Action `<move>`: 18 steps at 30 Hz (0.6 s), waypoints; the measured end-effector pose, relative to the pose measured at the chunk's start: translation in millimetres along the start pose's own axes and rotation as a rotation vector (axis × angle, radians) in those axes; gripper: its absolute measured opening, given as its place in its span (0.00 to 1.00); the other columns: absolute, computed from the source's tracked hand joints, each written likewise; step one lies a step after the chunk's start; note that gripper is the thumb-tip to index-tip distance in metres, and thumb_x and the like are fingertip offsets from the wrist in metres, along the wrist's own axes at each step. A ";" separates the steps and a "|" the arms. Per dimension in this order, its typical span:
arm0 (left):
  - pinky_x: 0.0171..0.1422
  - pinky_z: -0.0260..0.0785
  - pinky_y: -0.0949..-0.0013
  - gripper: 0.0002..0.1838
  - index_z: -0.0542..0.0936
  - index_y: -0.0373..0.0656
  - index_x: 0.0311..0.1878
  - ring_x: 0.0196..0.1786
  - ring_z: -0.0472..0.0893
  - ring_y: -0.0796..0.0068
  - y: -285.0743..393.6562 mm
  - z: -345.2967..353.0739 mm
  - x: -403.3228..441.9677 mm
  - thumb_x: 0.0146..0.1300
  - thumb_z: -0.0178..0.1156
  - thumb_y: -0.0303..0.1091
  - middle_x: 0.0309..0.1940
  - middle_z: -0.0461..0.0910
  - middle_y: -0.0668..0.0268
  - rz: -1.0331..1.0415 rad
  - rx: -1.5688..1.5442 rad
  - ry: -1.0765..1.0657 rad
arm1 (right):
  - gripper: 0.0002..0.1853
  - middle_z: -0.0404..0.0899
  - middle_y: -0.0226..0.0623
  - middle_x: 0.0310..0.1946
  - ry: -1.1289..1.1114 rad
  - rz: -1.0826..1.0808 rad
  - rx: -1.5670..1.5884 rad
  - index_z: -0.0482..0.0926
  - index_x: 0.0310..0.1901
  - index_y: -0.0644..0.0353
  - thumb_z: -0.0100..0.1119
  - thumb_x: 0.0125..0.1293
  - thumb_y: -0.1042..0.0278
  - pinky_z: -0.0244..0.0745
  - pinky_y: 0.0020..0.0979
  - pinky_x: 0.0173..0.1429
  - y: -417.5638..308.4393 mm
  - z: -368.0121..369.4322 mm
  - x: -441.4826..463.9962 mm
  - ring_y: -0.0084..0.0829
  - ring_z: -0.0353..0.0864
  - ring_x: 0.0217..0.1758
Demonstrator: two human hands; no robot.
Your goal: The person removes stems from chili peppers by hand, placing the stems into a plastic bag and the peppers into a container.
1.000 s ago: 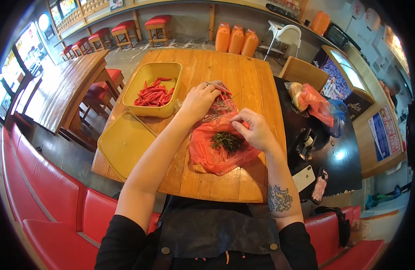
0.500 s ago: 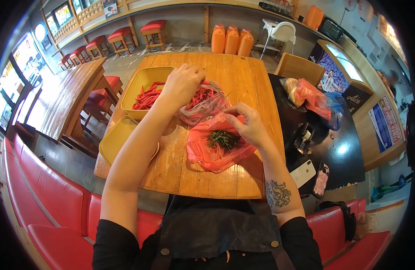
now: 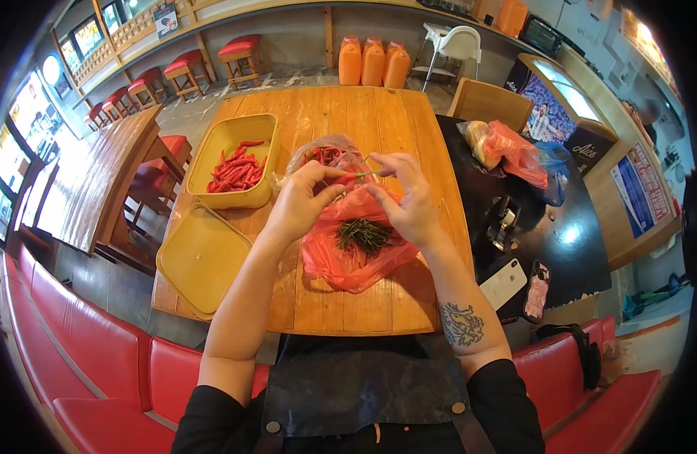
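Note:
Between my two hands is a red chili pepper (image 3: 349, 178) with a green stem. My left hand (image 3: 301, 200) pinches its red body, and my right hand (image 3: 409, 203) pinches the stem end. Just beyond them lies a clear plastic bag (image 3: 335, 142) of red chilies, partly covered by my hands. Below my hands, an opened red plastic bag (image 3: 332, 265) holds a heap of green stems (image 3: 365, 236). To the left stands a yellow container (image 3: 231, 200) with red chilies (image 3: 237, 170) inside. Its yellow lid (image 3: 201, 261) lies flat in front of it.
All this rests on a wooden table (image 3: 401, 113). A black table (image 3: 571, 261) on the right holds tied plastic bags (image 3: 515, 155), a white phone (image 3: 502, 289) and a pink-patterned phone (image 3: 537, 291). Red bench seats (image 3: 178, 378) surround me. Orange jugs (image 3: 372, 62) stand behind.
My left hand has come back from over the clear bag to the middle, now with a chili in it. My right hand has moved slightly left and up to meet its stem.

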State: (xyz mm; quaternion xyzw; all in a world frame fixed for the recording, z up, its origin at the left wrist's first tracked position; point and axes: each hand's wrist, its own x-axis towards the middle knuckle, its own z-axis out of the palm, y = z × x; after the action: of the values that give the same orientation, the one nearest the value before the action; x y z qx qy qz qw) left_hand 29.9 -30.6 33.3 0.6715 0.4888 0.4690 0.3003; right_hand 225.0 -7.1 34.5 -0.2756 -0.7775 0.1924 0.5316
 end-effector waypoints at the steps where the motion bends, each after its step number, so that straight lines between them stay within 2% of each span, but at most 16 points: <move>1: 0.40 0.68 0.69 0.10 0.82 0.39 0.44 0.33 0.76 0.71 0.5 0.8 -1.1 0.59 0.63 0.28 0.32 0.76 0.62 0.053 0.084 -0.004 | 0.22 0.77 0.37 0.39 0.000 0.004 0.000 0.75 0.53 0.57 0.66 0.55 0.74 0.72 0.31 0.49 1.2 1.7 -0.2 0.35 0.77 0.42; 3: 0.40 0.68 0.70 0.10 0.82 0.39 0.43 0.35 0.76 0.72 7.7 0.3 -3.6 0.58 0.64 0.28 0.32 0.75 0.63 0.088 0.166 -0.017 | 0.18 0.76 0.36 0.35 0.001 -0.171 -0.218 0.78 0.46 0.57 0.67 0.51 0.75 0.72 0.34 0.46 4.5 3.5 -1.0 0.38 0.77 0.41; 4: 0.40 0.68 0.71 0.10 0.83 0.40 0.43 0.36 0.76 0.73 10.6 0.3 -4.9 0.58 0.64 0.28 0.32 0.75 0.64 0.128 0.249 -0.026 | 0.18 0.76 0.36 0.35 -0.001 -0.163 -0.219 0.78 0.46 0.57 0.67 0.51 0.75 0.72 0.34 0.46 5.6 3.2 -1.6 0.38 0.77 0.41; 5: 0.40 0.68 0.71 0.10 0.83 0.40 0.43 0.36 0.76 0.73 11.6 -0.2 -6.1 0.58 0.64 0.28 0.32 0.75 0.64 0.123 0.244 -0.030 | 0.15 0.76 0.35 0.34 0.000 -0.197 -0.254 0.78 0.42 0.56 0.68 0.50 0.75 0.71 0.35 0.45 6.2 2.4 -1.5 0.38 0.76 0.39; 6: 0.40 0.68 0.69 0.10 0.83 0.40 0.43 0.35 0.76 0.70 11.9 -1.3 -7.0 0.57 0.64 0.28 0.32 0.75 0.63 0.157 0.272 -0.024 | 0.13 0.76 0.33 0.32 0.000 -0.232 -0.288 0.78 0.37 0.56 0.68 0.49 0.75 0.70 0.36 0.44 6.5 1.5 -1.1 0.38 0.76 0.38; 7: 0.40 0.68 0.67 0.10 0.83 0.41 0.42 0.35 0.75 0.66 11.4 -1.6 -7.7 0.56 0.64 0.29 0.32 0.75 0.61 0.190 0.301 -0.017 | 0.13 0.76 0.33 0.32 -0.004 -0.228 -0.289 0.78 0.37 0.56 0.68 0.49 0.75 0.70 0.36 0.44 6.4 0.8 -0.5 0.38 0.76 0.38; 9: 0.40 0.68 0.67 0.10 0.82 0.40 0.42 0.35 0.75 0.65 9.8 0.2 -8.5 0.57 0.64 0.29 0.33 0.75 0.61 0.202 0.312 -0.011 | 0.09 0.75 0.30 0.30 -0.018 -0.274 -0.350 0.78 0.34 0.54 0.67 0.50 0.74 0.68 0.34 0.43 5.9 0.6 -0.3 0.35 0.76 0.36; 14: 0.40 0.68 0.67 0.10 0.82 0.40 0.43 0.35 0.75 0.66 7.4 3.8 -10.1 0.57 0.64 0.30 0.32 0.74 0.61 0.247 0.323 0.004 | 0.07 0.75 0.29 0.30 -0.038 -0.277 -0.434 0.77 0.33 0.54 0.66 0.52 0.73 0.67 0.33 0.43 6.9 2.0 -2.0 0.34 0.76 0.35; 18: 0.40 0.67 0.69 0.10 0.81 0.39 0.43 0.35 0.74 0.67 6.5 5.4 -10.3 0.58 0.64 0.30 0.32 0.74 0.62 0.185 0.274 -0.033 | 0.06 0.75 0.32 0.29 -0.040 -0.207 -0.449 0.78 0.33 0.56 0.65 0.54 0.75 0.68 0.33 0.45 7.2 2.3 -3.4 0.36 0.76 0.36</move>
State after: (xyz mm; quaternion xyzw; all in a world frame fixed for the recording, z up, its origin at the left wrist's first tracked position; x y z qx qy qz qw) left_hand 36.5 -42.2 33.4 0.7559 0.4795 0.4124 0.1693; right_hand 225.3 -3.7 26.9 -0.3019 -0.8351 -0.0354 0.4584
